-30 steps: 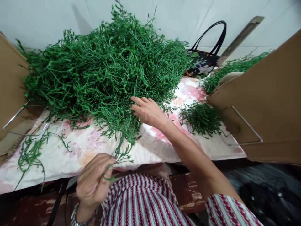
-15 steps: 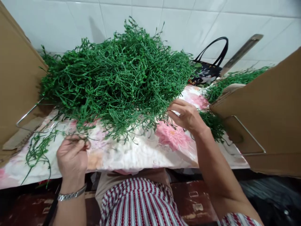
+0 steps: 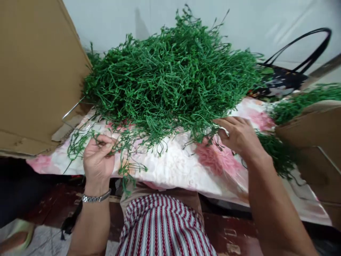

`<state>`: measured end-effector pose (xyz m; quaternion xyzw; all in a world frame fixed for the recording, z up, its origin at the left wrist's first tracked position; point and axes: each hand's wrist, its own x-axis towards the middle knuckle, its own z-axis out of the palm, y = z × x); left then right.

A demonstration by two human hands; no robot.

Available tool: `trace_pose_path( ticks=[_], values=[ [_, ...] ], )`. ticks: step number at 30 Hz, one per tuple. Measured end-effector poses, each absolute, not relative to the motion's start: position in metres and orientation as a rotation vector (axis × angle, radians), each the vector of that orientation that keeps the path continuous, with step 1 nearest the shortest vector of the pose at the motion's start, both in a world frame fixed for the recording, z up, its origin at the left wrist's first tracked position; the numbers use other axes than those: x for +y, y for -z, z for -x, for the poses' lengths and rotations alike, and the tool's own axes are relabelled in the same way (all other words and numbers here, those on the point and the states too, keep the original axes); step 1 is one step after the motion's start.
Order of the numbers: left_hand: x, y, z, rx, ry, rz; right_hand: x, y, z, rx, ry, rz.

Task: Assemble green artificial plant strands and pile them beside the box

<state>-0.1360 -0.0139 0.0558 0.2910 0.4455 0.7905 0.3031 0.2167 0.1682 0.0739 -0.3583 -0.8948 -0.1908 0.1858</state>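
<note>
While left hand pinches thin, branching green plastic-looking sprig over pink-and-white floral cloth | right hand at right front of bushy green stem pile lying on cloth, grip can't tell | ease tangled stems apart gently

A dark floral handbag sits near a pale wall and a cardboard panel

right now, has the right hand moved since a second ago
Yes, rightward: the right hand was left of the big pink flower on the cloth; now it is at its far right side.
</note>
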Motion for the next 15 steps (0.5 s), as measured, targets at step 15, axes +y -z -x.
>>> trace_pose_path(
  ticks=[15],
  values=[
    [-0.024,-0.076,0.083,0.921,-1.574,-0.815,0.064,-0.095,-0.097,-2.400,-0.271,0.272]
  ],
)
